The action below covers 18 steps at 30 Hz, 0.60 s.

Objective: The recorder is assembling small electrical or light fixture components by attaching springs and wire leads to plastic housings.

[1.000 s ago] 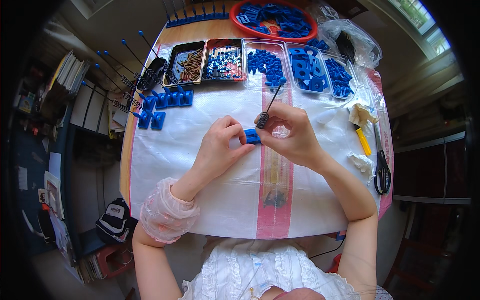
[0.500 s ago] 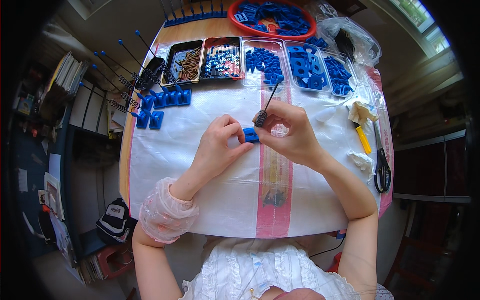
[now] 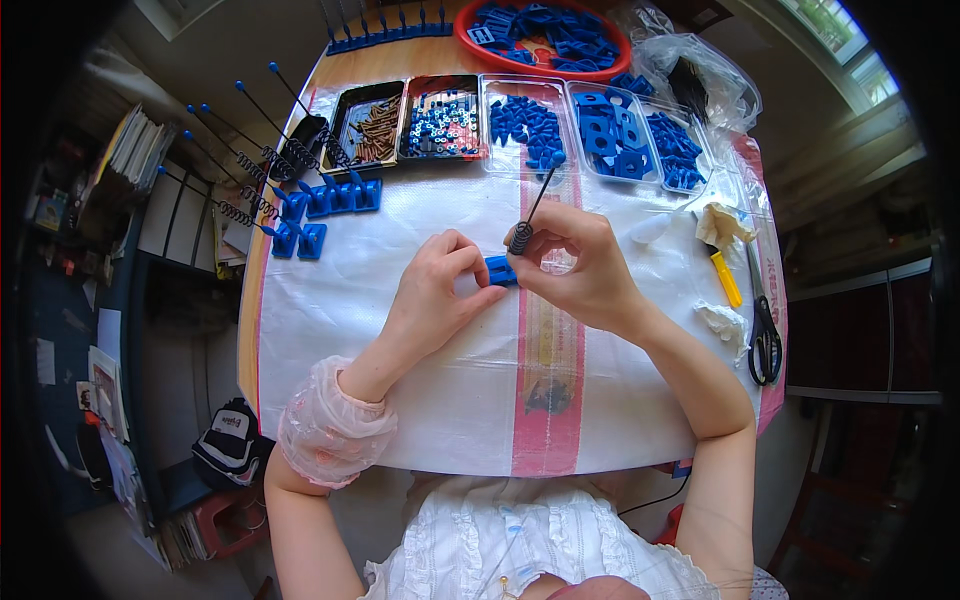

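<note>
My left hand (image 3: 438,288) pinches the left end of a small blue plastic base (image 3: 501,270) that rests on the white sheet. From the right, my right hand (image 3: 582,268) grips a thin black rod with a coil spring (image 3: 520,238) at its lower part and a blue ball tip at its top. The rod stands tilted over the base, leaning away to the upper right. Its lower end is hidden by my fingers, so I cannot tell whether it sits in the base.
Finished-looking spring rods on blue bases (image 3: 345,195) stand at the left. Behind are trays of screws (image 3: 378,128), nuts (image 3: 440,125) and blue parts (image 3: 525,125), plus a red basin (image 3: 622,62). Scissors (image 3: 766,345) and a yellow-handled tool (image 3: 726,278) lie at the right.
</note>
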Available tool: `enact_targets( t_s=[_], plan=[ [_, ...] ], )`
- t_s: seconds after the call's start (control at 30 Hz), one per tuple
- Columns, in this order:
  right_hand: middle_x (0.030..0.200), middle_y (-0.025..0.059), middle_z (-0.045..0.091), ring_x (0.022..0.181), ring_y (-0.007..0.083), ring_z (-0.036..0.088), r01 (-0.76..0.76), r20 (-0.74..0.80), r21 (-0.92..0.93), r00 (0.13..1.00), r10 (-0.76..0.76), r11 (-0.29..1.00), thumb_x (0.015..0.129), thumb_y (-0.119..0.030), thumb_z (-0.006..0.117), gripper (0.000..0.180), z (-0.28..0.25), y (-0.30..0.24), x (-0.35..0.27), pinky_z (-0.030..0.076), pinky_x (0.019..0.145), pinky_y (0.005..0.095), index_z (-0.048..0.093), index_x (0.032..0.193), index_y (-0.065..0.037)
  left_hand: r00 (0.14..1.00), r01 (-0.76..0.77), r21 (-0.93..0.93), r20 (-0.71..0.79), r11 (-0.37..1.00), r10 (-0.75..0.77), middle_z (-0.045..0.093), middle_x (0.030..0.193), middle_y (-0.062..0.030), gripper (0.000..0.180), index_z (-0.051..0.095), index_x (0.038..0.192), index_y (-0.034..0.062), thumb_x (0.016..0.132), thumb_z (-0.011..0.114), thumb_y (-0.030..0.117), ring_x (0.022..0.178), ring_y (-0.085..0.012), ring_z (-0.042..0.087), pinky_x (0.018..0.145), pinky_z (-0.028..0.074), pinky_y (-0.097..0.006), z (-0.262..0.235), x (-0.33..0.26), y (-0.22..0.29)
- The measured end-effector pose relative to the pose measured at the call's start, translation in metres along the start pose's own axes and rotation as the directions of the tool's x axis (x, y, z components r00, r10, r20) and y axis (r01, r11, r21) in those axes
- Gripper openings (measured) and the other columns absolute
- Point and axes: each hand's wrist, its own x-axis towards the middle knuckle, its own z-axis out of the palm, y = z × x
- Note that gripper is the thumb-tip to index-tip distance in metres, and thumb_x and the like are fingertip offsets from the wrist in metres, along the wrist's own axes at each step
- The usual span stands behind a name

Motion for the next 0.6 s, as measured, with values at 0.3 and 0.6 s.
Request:
enact_targets(
  t_s=[0.3, 0.6],
  plan=[
    [0.087, 0.0093, 0.068, 0.080, 0.0158, 0.073, 0.000, 0.001, 0.007, 1.000, 0.000, 1.000, 0.081, 0.005, 0.075, 0.014, 0.0007, 0.0005, 0.0003, 0.059, 0.073, 0.0278, 0.065, 0.091, 0.004, 1.000, -0.005, -0.010, -0.002, 1.000, 0.005, 0.062, 0.093, -0.0083, 0.024, 0.063, 0.078, 0.0022, 0.077, 0.087, 0.009, 0.090, -0.0259, 0.062, 0.079, 0.050, -0.036, -0.0001, -0.0001, 0.0001],
    [0.087, 0.0094, 0.068, 0.081, 0.0162, 0.074, -0.003, -0.001, 0.004, 1.000, 0.003, 1.000, 0.081, 0.005, 0.075, 0.014, 0.0004, 0.0009, -0.0001, 0.059, 0.073, 0.0278, 0.065, 0.092, 0.004, 1.000, -0.002, -0.001, -0.001, 1.000, 0.002, 0.062, 0.094, -0.0084, 0.024, 0.064, 0.078, 0.0025, 0.077, 0.087, 0.010, 0.091, -0.0261, 0.062, 0.080, 0.050, -0.036, -0.0001, -0.0002, 0.0001]
  ],
)
